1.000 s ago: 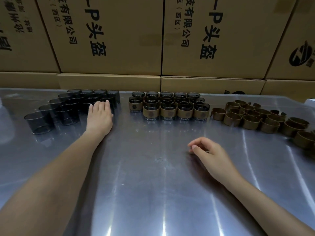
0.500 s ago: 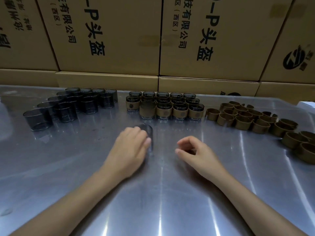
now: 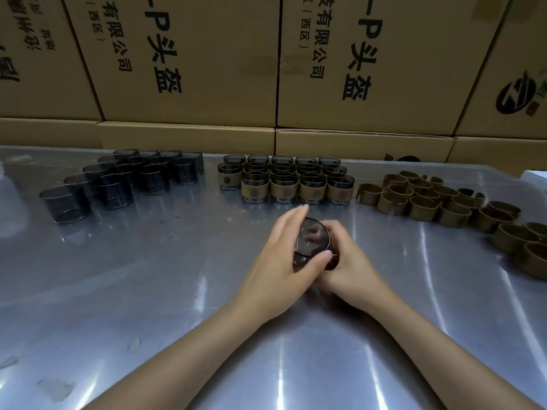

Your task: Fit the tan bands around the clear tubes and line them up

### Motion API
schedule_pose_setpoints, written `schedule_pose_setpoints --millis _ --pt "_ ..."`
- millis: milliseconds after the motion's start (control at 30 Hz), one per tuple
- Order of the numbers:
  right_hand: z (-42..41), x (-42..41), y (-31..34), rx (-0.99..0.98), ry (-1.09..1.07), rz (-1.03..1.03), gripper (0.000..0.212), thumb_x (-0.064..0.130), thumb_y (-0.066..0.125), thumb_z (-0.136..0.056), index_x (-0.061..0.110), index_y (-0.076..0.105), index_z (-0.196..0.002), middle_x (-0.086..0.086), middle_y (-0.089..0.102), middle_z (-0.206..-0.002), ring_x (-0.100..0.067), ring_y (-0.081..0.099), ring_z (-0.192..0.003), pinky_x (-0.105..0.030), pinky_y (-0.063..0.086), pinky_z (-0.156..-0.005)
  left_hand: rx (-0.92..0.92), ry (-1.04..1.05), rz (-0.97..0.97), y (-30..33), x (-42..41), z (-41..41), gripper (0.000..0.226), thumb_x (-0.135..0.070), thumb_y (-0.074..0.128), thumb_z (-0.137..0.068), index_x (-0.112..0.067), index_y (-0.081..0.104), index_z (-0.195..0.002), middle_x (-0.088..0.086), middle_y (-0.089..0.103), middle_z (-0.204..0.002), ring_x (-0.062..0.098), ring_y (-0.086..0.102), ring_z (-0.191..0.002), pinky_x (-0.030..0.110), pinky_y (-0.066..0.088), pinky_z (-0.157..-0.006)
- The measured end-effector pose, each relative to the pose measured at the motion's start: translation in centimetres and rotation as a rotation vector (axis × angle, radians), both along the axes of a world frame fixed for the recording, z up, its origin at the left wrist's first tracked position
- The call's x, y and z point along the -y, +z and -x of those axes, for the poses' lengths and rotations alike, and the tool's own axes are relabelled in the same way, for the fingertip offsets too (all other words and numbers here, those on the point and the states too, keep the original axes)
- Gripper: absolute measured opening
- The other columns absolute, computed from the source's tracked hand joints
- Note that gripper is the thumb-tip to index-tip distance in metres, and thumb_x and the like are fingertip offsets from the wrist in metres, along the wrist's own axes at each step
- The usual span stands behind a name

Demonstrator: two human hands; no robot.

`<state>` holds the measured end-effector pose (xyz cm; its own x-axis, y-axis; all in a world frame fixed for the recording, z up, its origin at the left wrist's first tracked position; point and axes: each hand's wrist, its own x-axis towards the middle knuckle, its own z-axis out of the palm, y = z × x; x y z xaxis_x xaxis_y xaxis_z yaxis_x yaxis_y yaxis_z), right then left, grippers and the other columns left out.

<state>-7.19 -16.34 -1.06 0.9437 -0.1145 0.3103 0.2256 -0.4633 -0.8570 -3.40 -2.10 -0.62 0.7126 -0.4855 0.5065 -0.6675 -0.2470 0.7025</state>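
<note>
A single clear dark-tinted tube (image 3: pixel 313 241) sits between both hands at the table's middle. My left hand (image 3: pixel 281 261) wraps it from the left, thumb across its front rim. My right hand (image 3: pixel 352 261) curls round its right side; whether a tan band is under those fingers is hidden. Bare clear tubes (image 3: pixel 118 182) stand in a cluster at the back left. Tubes with tan bands (image 3: pixel 287 182) are lined up in rows at the back centre. Loose tan bands (image 3: pixel 429 199) lie in a spread at the back right.
The shiny metal table (image 3: pixel 177 291) carries strong reflections and a few scraps of film (image 3: pixel 56 387) near its front left. Stacked cardboard boxes (image 3: pixel 192 60) form a wall right behind the table. A white object (image 3: pixel 535 176) shows at the far right edge.
My left hand took a clear tube from the back-left cluster and carried it to the centre. My right hand came in and closed round the tube from the right.
</note>
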Motion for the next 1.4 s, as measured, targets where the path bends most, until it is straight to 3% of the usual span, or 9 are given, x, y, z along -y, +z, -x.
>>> schedule_pose_setpoints --millis 67,200,467,667,800,900,1000,1100,1400 --pt "-0.2 0.1 -0.2 0.029 0.008 -0.066 0.056 0.022 0.077 -0.059 0.032 0.052 -0.109 0.013 0.070 -0.100 -0.009 0.069 -0.090 -0.029 0.054 -0.079 -0.166 -0.013 0.062 0.1 -0.1 -0.5 0.076 -0.033 0.073 -0.084 -0.026 0.032 -0.148 -0.010 0.047 -0.142 -0.002 0.041 -0.130 0.013 0.031 -0.108" --pt "-0.5 0.4 -0.4 0.039 0.016 -0.081 0.062 0.027 0.083 -0.056 0.030 0.051 -0.110 0.008 0.070 -0.103 -0.014 0.070 -0.089 -0.031 0.054 -0.083 -0.356 -0.098 0.209 0.3 -0.3 -0.9 0.073 -0.033 0.075 -0.069 -0.025 0.046 -0.136 -0.009 0.059 -0.127 0.002 0.055 -0.120 0.023 0.043 -0.104" --pt "0.0 -0.1 0.0 0.062 0.012 0.038 0.061 0.024 0.084 -0.059 0.036 0.048 -0.108 0.014 0.067 -0.104 -0.010 0.068 -0.094 -0.045 0.054 -0.087 -0.216 -0.004 0.270 0.5 0.0 -0.2 0.049 -0.029 0.083 -0.059 -0.021 0.058 -0.100 -0.008 0.067 -0.095 0.003 0.065 -0.090 0.015 0.049 -0.079" --pt "0.5 -0.7 0.4 0.091 0.010 0.229 0.063 0.023 0.088 -0.063 0.039 0.042 -0.103 0.016 0.064 -0.097 -0.008 0.063 -0.074 -0.034 0.053 -0.071 -0.274 0.097 0.394 0.9 0.1 -0.2 0.023 -0.024 0.082 -0.075 -0.016 0.060 -0.077 -0.002 0.068 -0.076 0.003 0.064 -0.072 0.014 0.048 -0.064" --pt "0.4 -0.6 0.5 0.064 0.021 0.185 0.063 0.021 0.089 -0.061 0.035 0.044 -0.103 0.015 0.064 -0.104 -0.011 0.064 -0.072 -0.038 0.054 -0.074 -0.465 0.058 0.474 1.3 -0.3 -0.7 0.024 -0.026 0.067 -0.089 -0.019 0.066 -0.066 -0.001 0.070 -0.076 0.008 0.064 -0.075 0.023 0.050 -0.073" --pt "0.3 -0.2 0.4 0.040 0.024 0.092 0.063 0.019 0.089 -0.058 0.036 0.047 -0.102 0.011 0.065 -0.106 -0.018 0.068 -0.079 -0.045 0.055 -0.078 -0.584 -0.005 0.478 1.4 -0.5 -1.1 0.024 -0.025 0.057 -0.095 -0.015 0.073 -0.080 0.004 0.073 -0.085 0.017 0.068 -0.082 0.033 0.053 -0.074" --pt "0.1 0.2 0.4 0.012 0.036 -0.026 0.062 0.013 0.090 -0.057 0.034 0.050 -0.099 0.007 0.067 -0.106 -0.024 0.069 -0.082 -0.048 0.058 -0.076 -0.693 -0.152 0.494 1.6 -0.8 -1.5 0.025 -0.018 0.048 -0.098 -0.013 0.073 -0.096 0.006 0.075 -0.092 0.016 0.070 -0.087 0.027 0.057 -0.069" --pt "-0.2 0.5 0.2 -0.005 0.041 -0.123 0.062 -0.002 0.088 -0.058 0.024 0.050 -0.099 0.003 0.069 -0.102 -0.022 0.069 -0.079 -0.041 0.057 -0.075 -0.759 -0.299 0.484 1.9 -1.3 -1.9 0.027 -0.014 0.043 -0.098 -0.010 0.067 -0.110 0.004 0.074 -0.102 0.012 0.069 -0.095 0.019 0.054 -0.076" --pt "-0.3 0.9 0.3 -0.021 0.072 -0.265 0.056 -0.009 0.084 -0.060 0.013 0.051 -0.099 0.007 0.073 -0.088 -0.017 0.070 -0.081 -0.033 0.057 -0.077 -0.733 -0.455 0.375 2.0 -2.1 -2.5 0.055 -0.007 0.067 -0.078 -0.009 0.054 -0.131 0.009 0.064 -0.127 0.022 0.060 -0.119 0.036 0.047 -0.102"
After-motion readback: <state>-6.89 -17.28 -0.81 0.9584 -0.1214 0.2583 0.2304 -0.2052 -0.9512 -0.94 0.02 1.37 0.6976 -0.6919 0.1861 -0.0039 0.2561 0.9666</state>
